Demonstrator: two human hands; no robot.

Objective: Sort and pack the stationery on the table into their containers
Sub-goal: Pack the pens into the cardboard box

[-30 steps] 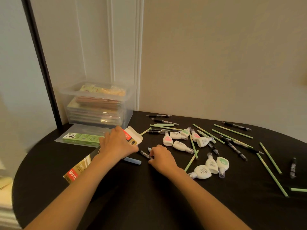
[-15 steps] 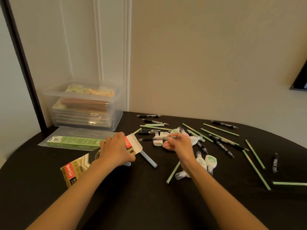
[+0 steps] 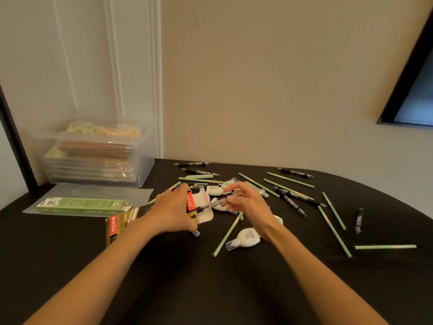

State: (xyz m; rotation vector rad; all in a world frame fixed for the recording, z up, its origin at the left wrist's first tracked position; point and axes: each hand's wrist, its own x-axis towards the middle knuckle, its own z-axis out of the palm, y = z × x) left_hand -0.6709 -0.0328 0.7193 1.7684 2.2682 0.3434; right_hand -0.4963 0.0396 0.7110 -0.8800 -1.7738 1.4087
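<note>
My left hand (image 3: 172, 211) grips the open end of a black, gold and red pen box (image 3: 117, 227) that lies on the black table (image 3: 210, 289). My right hand (image 3: 248, 202) pinches a clear-barrelled black pen (image 3: 214, 204), whose dark tip sits at the box's open flap. A light blue stick (image 3: 196, 233) pokes out under my left hand. Several black pens (image 3: 290, 202), green pencils (image 3: 334, 231) and white correction tapes (image 3: 246, 238) lie scattered to the right.
A green pencil box (image 3: 82, 205) lies on a clear plastic sleeve (image 3: 93, 191) at the left. Behind it stands a clear plastic bin (image 3: 93, 153) with stacked packets, against the wall. The table's curved edge runs at the far right.
My right hand picked a black pen from the pile and brought it left to the box's open end. My left hand stayed on the box.
</note>
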